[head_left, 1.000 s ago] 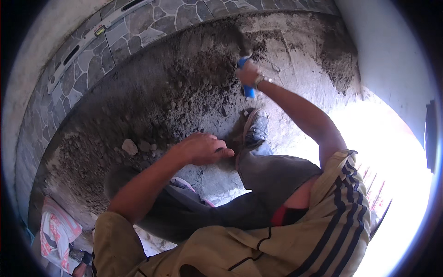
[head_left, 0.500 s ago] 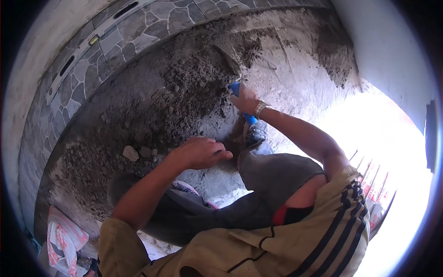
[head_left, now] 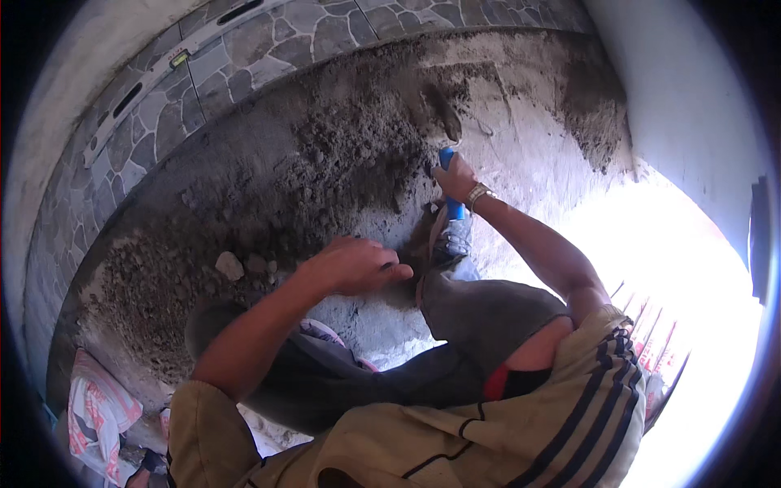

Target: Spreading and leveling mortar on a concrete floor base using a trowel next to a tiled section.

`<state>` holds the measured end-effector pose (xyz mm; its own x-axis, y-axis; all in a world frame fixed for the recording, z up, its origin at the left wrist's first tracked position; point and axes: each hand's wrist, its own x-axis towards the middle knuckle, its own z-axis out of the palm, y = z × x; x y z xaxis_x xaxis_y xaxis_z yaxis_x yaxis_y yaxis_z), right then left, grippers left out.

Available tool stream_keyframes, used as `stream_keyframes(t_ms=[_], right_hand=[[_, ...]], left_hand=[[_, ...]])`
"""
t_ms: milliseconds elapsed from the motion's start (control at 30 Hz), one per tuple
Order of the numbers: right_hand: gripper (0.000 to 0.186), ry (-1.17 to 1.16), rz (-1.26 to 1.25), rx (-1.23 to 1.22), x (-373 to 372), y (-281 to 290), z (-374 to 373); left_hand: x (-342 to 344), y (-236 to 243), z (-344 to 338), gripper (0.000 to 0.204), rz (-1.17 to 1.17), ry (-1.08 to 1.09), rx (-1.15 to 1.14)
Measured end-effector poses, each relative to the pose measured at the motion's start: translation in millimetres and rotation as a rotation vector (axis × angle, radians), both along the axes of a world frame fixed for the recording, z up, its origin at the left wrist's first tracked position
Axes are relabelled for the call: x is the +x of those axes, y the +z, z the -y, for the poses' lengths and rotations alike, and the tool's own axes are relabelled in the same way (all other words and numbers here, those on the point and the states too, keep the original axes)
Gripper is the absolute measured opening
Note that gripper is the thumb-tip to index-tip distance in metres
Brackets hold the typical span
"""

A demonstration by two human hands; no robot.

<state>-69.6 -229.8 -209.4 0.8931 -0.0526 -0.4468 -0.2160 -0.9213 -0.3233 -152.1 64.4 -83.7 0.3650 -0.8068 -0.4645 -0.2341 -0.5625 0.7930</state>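
My right hand (head_left: 454,176) grips the blue handle of a trowel (head_left: 446,154). Its grey blade (head_left: 443,112) lies on the damp, dark mortar bed (head_left: 325,179) that covers the ground in front of me. My left hand (head_left: 358,264) hovers low over the mortar with its fingers loosely curled and nothing in it, just left of my shoe (head_left: 443,240). I am crouched, with my knee in grey trousers (head_left: 480,313) between my arms.
Grey irregular stone paving (head_left: 244,57) runs along the far edge, with a long spirit level (head_left: 146,89) lying on it. A pale stone lump (head_left: 229,264) sits in the mortar. A white wall (head_left: 691,106) stands at right. A red-and-white sack (head_left: 93,411) lies at lower left.
My right hand has pulled the trowel down and left across the mortar, nearer to my shoe. My left hand has stayed low by my knee.
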Motion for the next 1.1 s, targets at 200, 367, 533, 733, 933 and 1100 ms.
stream_keyframes(t_ms=[200, 367, 533, 733, 933, 1100], right_hand=[[0.062, -0.042, 0.073, 0.077, 108.0, 10.7, -23.4], [0.052, 0.074, 0.268, -0.077, 111.3, -4.8, -33.2], [0.052, 0.176, 0.064, 0.084, 62.5, 23.0, -41.2], [0.052, 0.302, 0.29, -0.118, 108.3, -0.3, -12.9], [0.052, 0.609, 0.152, -0.117, 41.3, 36.0, -9.4], [0.042, 0.551, 0.456, 0.01, 62.6, -3.4, 14.5]], left_hand=[[0.9, 5.3, -2.3, 0.053, -0.016, 0.028, 0.03], [-4.1, 0.6, -6.1, 0.055, 0.023, 0.059, 0.05], [-1.1, 4.2, -13.6, 0.057, 0.014, 0.049, 0.059], [1.0, 6.3, -4.2, 0.058, 0.026, 0.024, 0.055], [-3.9, 1.3, -14.2, 0.06, -0.016, 0.058, 0.063], [-5.4, 0.5, -2.6, 0.07, 0.082, 0.061, 0.028]])
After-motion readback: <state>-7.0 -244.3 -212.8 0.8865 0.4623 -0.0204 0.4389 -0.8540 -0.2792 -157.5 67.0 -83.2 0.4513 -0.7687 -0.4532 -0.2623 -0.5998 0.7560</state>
